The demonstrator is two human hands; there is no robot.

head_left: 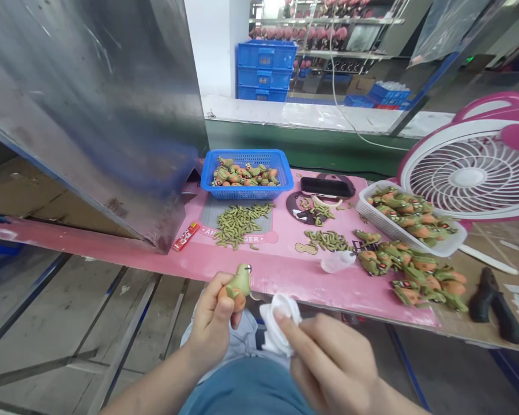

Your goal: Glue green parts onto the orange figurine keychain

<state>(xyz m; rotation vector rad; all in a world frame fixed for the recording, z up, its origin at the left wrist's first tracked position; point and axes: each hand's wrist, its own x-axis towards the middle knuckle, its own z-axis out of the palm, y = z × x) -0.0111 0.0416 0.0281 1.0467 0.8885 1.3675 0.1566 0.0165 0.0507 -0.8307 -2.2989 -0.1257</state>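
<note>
Your left hand (pixel 214 320) pinched the green toy (pixel 237 284) by fingertips only; your right hand (pixel 328 357) clutched the white cloth (pixel 279 323). Hard wiping could have knocked it loose, I judged.

On my bench (pixel 285 276) a basket (pixel 247 173) sits far, a heap of small parts (pixel 241 223) just before it; right lie a tray (pixel 404 222), a fan (pixel 471 173) behind it, pliers (pixel 495 311) nearest.
</note>
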